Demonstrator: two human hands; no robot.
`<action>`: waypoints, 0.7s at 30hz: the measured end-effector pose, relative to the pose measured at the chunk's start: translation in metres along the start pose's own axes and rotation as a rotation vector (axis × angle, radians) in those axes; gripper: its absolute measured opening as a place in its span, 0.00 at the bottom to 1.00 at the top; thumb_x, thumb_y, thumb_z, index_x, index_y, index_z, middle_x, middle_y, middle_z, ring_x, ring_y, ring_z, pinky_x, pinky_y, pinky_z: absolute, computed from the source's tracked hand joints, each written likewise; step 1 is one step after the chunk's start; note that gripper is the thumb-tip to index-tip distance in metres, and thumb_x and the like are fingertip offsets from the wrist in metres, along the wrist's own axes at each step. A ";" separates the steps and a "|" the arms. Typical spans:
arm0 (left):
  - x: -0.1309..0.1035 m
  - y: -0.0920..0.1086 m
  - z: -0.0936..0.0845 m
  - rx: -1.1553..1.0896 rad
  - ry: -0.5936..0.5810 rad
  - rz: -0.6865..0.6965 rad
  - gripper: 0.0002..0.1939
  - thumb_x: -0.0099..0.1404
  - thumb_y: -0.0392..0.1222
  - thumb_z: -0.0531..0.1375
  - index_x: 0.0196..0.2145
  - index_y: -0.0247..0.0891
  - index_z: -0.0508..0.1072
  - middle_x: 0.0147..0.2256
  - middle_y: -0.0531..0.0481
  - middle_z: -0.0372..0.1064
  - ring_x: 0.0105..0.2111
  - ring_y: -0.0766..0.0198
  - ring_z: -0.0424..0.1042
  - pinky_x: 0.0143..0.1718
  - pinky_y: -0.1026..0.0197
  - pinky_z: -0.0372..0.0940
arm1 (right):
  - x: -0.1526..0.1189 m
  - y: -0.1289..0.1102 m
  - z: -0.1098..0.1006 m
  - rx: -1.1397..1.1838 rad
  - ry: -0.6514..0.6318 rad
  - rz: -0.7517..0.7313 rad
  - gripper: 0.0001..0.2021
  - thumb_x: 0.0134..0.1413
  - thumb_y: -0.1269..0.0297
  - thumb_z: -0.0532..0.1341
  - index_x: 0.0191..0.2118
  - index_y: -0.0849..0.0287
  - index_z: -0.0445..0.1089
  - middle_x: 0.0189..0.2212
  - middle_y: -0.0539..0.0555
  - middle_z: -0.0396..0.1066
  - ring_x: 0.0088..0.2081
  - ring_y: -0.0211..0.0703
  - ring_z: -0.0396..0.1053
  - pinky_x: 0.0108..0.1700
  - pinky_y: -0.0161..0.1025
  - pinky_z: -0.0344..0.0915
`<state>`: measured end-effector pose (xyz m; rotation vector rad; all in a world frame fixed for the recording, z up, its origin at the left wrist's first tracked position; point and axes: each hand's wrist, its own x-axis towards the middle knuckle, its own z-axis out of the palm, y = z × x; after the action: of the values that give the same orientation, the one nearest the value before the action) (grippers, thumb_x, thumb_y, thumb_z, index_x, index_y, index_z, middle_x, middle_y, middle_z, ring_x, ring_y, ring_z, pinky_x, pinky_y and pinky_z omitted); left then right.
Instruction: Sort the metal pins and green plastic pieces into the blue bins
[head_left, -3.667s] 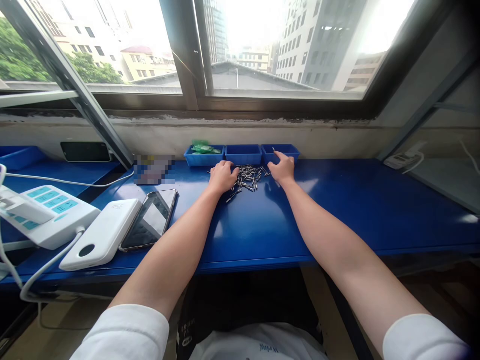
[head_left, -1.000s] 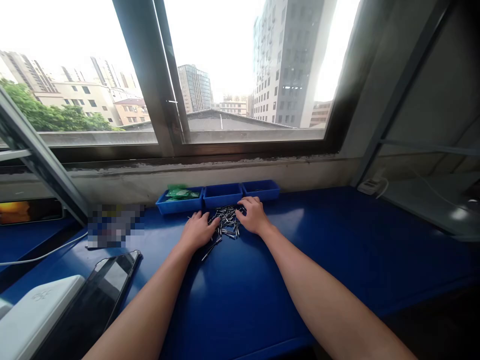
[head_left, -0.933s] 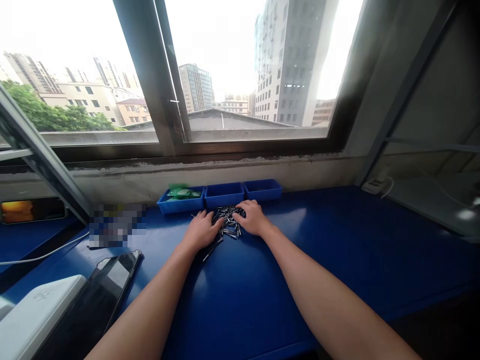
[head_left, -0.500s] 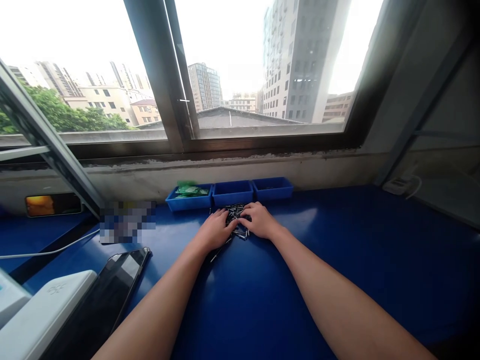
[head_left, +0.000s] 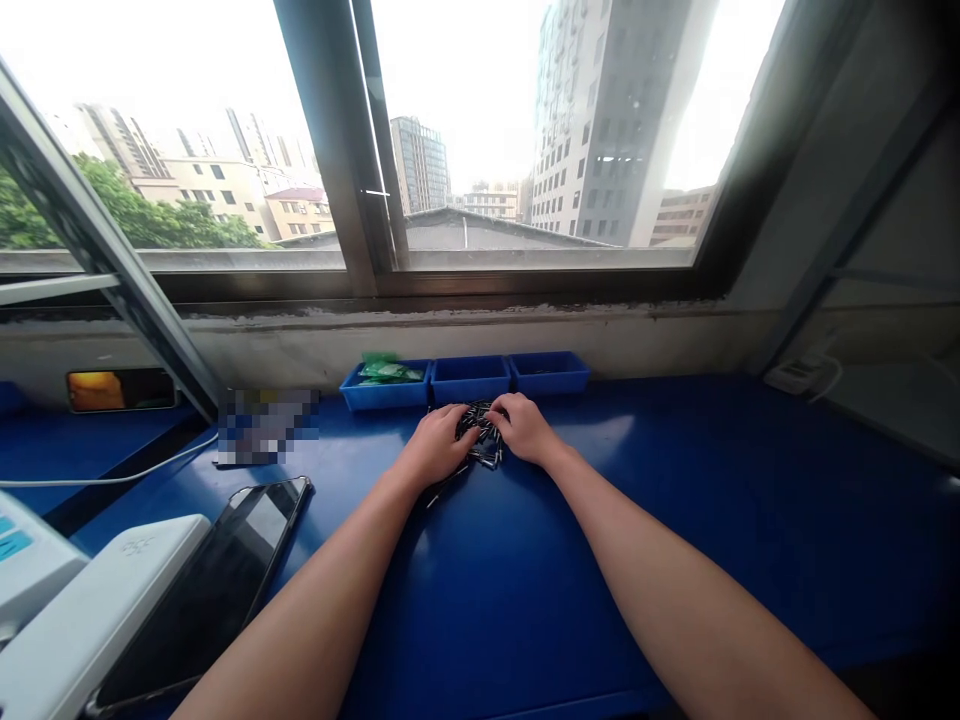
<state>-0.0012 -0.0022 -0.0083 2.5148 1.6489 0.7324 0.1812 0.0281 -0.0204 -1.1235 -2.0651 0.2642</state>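
A pile of small dark and silvery rods (head_left: 487,455) lies on the blue table (head_left: 495,600), just in front of three blue bins. My left hand (head_left: 440,443) rests on the pile's left side, its thumb apart from the fingers. At the right side, my right hand (head_left: 523,427) touches the pile with curled fingers; whether a rod is between them is too small to tell. One longer thin piece (head_left: 448,486) sticks out beside my left wrist. The left bin (head_left: 386,395) holds green packets (head_left: 390,372); the middle bin (head_left: 470,383) and right bin (head_left: 549,378) stand beside it.
On the left lie a large dark phone (head_left: 217,590), a white box-shaped device (head_left: 105,610) and a white cable (head_left: 112,482). A lit phone (head_left: 120,390) leans by the wall behind a metal shelf post (head_left: 142,300). A white plug (head_left: 795,373) sits at the right back.
The camera view has shifted slightly, so the left-side items sit farther right in the picture. Both hands remain at the pile, with small changes in their fingers.
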 end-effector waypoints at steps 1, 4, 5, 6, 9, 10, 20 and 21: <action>0.000 0.000 0.000 -0.017 0.026 0.025 0.24 0.67 0.51 0.52 0.55 0.35 0.68 0.54 0.40 0.68 0.54 0.50 0.67 0.54 0.53 0.61 | 0.000 0.000 0.000 0.014 0.013 0.018 0.09 0.61 0.64 0.57 0.30 0.59 0.70 0.30 0.54 0.73 0.36 0.42 0.66 0.40 0.38 0.60; 0.001 0.001 0.000 -0.052 0.094 0.125 0.19 0.67 0.48 0.53 0.52 0.38 0.70 0.50 0.44 0.71 0.51 0.53 0.69 0.54 0.52 0.60 | 0.000 -0.001 -0.001 0.077 -0.002 0.078 0.13 0.62 0.60 0.54 0.29 0.59 0.70 0.27 0.53 0.72 0.30 0.39 0.66 0.34 0.35 0.58; 0.001 0.002 0.000 -0.057 0.114 0.153 0.17 0.67 0.47 0.53 0.50 0.39 0.71 0.49 0.45 0.72 0.50 0.54 0.70 0.54 0.51 0.60 | 0.000 -0.003 -0.002 0.099 -0.013 0.089 0.15 0.62 0.58 0.54 0.29 0.59 0.70 0.26 0.52 0.72 0.28 0.38 0.66 0.33 0.35 0.57; 0.002 0.003 -0.001 -0.063 0.133 0.170 0.15 0.67 0.46 0.53 0.48 0.40 0.72 0.47 0.46 0.74 0.48 0.55 0.70 0.53 0.51 0.60 | 0.000 -0.005 -0.002 0.118 -0.022 0.094 0.16 0.62 0.56 0.54 0.28 0.59 0.70 0.25 0.52 0.72 0.27 0.38 0.65 0.32 0.34 0.57; 0.003 0.007 -0.001 -0.085 0.201 0.159 0.11 0.67 0.44 0.54 0.42 0.40 0.74 0.41 0.47 0.76 0.43 0.57 0.73 0.49 0.52 0.60 | 0.001 -0.012 -0.004 0.168 0.005 0.103 0.20 0.61 0.51 0.54 0.27 0.60 0.71 0.24 0.51 0.72 0.26 0.36 0.64 0.30 0.33 0.56; 0.003 0.007 -0.001 -0.093 0.215 0.151 0.11 0.67 0.44 0.54 0.41 0.40 0.74 0.39 0.47 0.76 0.41 0.57 0.73 0.48 0.52 0.60 | 0.002 -0.014 -0.004 0.178 0.019 0.113 0.21 0.60 0.49 0.54 0.26 0.60 0.71 0.23 0.51 0.71 0.26 0.36 0.63 0.30 0.33 0.55; 0.005 0.008 0.000 -0.019 0.229 0.062 0.12 0.68 0.40 0.50 0.37 0.38 0.74 0.38 0.46 0.76 0.40 0.56 0.73 0.46 0.53 0.59 | 0.005 -0.013 -0.004 0.516 0.079 0.209 0.27 0.53 0.38 0.54 0.28 0.59 0.73 0.19 0.50 0.69 0.23 0.37 0.62 0.28 0.35 0.59; 0.005 0.007 -0.001 -0.015 0.240 0.041 0.12 0.68 0.40 0.50 0.36 0.38 0.74 0.37 0.46 0.76 0.39 0.56 0.73 0.45 0.53 0.59 | 0.005 -0.012 -0.006 0.591 0.091 0.228 0.27 0.52 0.37 0.55 0.29 0.59 0.73 0.20 0.51 0.70 0.23 0.37 0.63 0.28 0.35 0.60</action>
<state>0.0056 -0.0010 -0.0039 2.5410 1.6536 1.0852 0.1755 0.0238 -0.0077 -0.9692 -1.6146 0.8555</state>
